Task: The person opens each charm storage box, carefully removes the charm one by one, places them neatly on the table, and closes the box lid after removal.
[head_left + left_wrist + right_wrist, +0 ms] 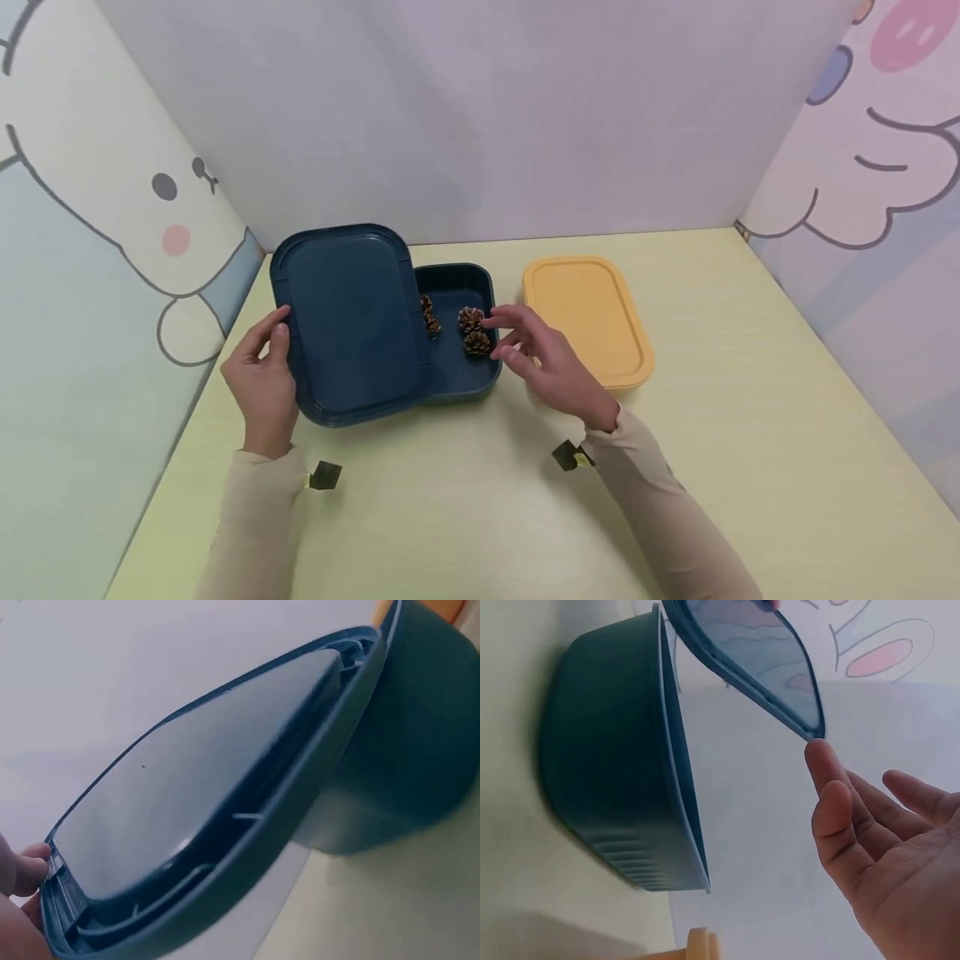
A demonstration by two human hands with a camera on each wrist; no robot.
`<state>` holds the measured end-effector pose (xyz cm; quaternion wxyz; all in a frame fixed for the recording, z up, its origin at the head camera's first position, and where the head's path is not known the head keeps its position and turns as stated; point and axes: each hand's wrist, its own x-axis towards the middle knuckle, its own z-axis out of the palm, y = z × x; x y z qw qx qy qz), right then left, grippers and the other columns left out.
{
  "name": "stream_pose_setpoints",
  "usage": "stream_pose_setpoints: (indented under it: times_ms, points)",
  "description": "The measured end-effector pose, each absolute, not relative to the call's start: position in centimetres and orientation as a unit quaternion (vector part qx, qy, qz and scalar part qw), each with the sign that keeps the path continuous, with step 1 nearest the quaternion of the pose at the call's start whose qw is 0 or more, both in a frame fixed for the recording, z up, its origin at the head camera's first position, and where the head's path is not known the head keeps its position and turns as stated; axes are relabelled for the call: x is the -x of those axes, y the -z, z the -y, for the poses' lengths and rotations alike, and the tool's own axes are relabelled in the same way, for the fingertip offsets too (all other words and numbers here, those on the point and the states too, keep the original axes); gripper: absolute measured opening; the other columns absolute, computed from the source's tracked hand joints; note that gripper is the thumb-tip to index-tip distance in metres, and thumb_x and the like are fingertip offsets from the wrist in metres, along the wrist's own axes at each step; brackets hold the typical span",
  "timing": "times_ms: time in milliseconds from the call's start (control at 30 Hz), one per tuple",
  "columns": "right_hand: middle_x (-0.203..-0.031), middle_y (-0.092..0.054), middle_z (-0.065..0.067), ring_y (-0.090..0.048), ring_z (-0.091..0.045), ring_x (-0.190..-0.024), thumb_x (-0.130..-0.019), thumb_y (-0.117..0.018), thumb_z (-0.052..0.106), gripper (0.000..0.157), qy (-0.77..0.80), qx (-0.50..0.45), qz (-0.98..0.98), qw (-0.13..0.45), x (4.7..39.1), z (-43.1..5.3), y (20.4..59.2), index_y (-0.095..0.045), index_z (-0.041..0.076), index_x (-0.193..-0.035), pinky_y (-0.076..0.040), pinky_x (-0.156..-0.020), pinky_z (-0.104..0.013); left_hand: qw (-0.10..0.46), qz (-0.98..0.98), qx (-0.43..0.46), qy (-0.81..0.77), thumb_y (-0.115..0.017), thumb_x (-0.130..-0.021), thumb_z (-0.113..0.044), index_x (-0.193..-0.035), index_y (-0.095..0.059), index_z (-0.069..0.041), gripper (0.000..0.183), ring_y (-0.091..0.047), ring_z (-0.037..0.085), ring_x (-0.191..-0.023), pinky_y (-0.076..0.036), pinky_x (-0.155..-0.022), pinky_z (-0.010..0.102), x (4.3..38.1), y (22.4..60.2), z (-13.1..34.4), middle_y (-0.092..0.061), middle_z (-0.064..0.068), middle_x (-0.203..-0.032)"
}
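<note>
My left hand [262,379] pinches the left edge of a dark blue lid [356,325], thumb on the near face. The lid is raised and tilted over the left part of a dark blue box [457,379]. Inside the box, a pair of pine cones [477,342] lies by the right wall, and more pine cone [427,315] shows beside the lid's edge, partly hidden. Over the box's right rim hovers my right hand [551,362], fingers spread and holding nothing. In the left wrist view, the lid's ridged underside [202,780] faces the camera.
To the right of the box sits a yellow lidded container [588,321], partly behind my right hand. A pale wall [487,125] closes off the table's back edge. Cartoon-printed panels stand at left and right.
</note>
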<state>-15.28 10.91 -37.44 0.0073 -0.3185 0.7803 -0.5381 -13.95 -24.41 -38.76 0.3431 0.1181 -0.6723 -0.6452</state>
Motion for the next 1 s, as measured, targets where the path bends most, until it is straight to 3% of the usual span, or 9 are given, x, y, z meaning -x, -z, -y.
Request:
stream_pose_setpoints:
  times_ms: [367,533,667,767,867,1000]
  points:
    - [-0.135,-0.064,-0.012,-0.070,-0.020,-0.095,-0.103,-0.052,0.015,0.043,0.530,0.290,-0.797,0.009,14.8,-11.9,38.2,-0.044,0.010,-0.145,-0.057,-0.084,-0.030,0.291,0.645,-0.254,0.660,-0.062,-0.098,-0.012,-0.123,-0.074,-0.013,0.027,-0.052,0.008,-0.126,-0.047,-0.090,0.006,12.8,40.9,30.6,-0.066,-0.011,-0.118]
    - [-0.136,-0.064,-0.013,-0.069,-0.019,-0.094,-0.103,-0.053,0.014,0.043,0.531,0.279,-0.800,0.016,14.8,-12.3,38.3,-0.044,0.012,-0.145,-0.057,-0.081,-0.030,0.238,0.666,-0.309,0.636,-0.058,-0.101,-0.014,-0.126,-0.072,-0.018,0.029,-0.051,0.002,-0.111,-0.043,-0.083,0.006,13.3,42.6,32.6,-0.061,-0.018,-0.107]
    - [-0.137,-0.063,-0.018,-0.069,-0.020,-0.095,-0.103,-0.054,0.014,0.044,0.532,0.276,-0.800,0.025,14.7,-12.3,38.5,-0.043,0.011,-0.145,-0.056,-0.082,-0.028,0.181,0.728,-0.326,0.576,-0.053,-0.104,-0.018,-0.131,-0.069,-0.023,0.032,-0.052,0.006,-0.123,-0.041,-0.100,0.013,14.9,43.4,34.0,-0.065,-0.014,-0.118]
    - [-0.136,-0.063,-0.019,-0.069,-0.020,-0.095,-0.102,-0.055,0.013,0.044,0.532,0.272,-0.801,0.024,14.6,-12.5,38.7,-0.043,0.011,-0.145,-0.056,-0.081,-0.029,0.137,0.773,-0.325,0.527,-0.050,-0.106,-0.023,-0.136,-0.064,-0.026,0.034,-0.047,0.008,-0.136,-0.039,-0.114,0.025,16.2,43.8,34.7,-0.063,-0.008,-0.134]
    - [-0.135,-0.063,-0.019,-0.070,-0.021,-0.095,-0.102,-0.055,0.012,0.044,0.532,0.271,-0.802,0.022,14.5,-12.5,38.8,-0.044,0.010,-0.145,-0.057,-0.080,-0.030,0.102,0.795,-0.325,0.502,-0.047,-0.107,-0.026,-0.140,-0.061,-0.027,0.036,-0.046,0.012,-0.137,-0.039,-0.114,0.030,17.2,44.2,35.3,-0.059,-0.003,-0.140]
    - [-0.134,-0.064,-0.018,-0.070,-0.020,-0.095,-0.102,-0.056,0.014,0.044,0.530,0.269,-0.804,0.026,14.4,-12.5,39.0,-0.044,0.010,-0.145,-0.057,-0.080,-0.030,0.067,0.814,-0.312,0.486,-0.045,-0.107,-0.027,-0.143,-0.058,-0.025,0.038,-0.045,0.018,-0.135,-0.040,-0.109,0.032,18.1,44.9,36.0,-0.059,0.001,-0.135]
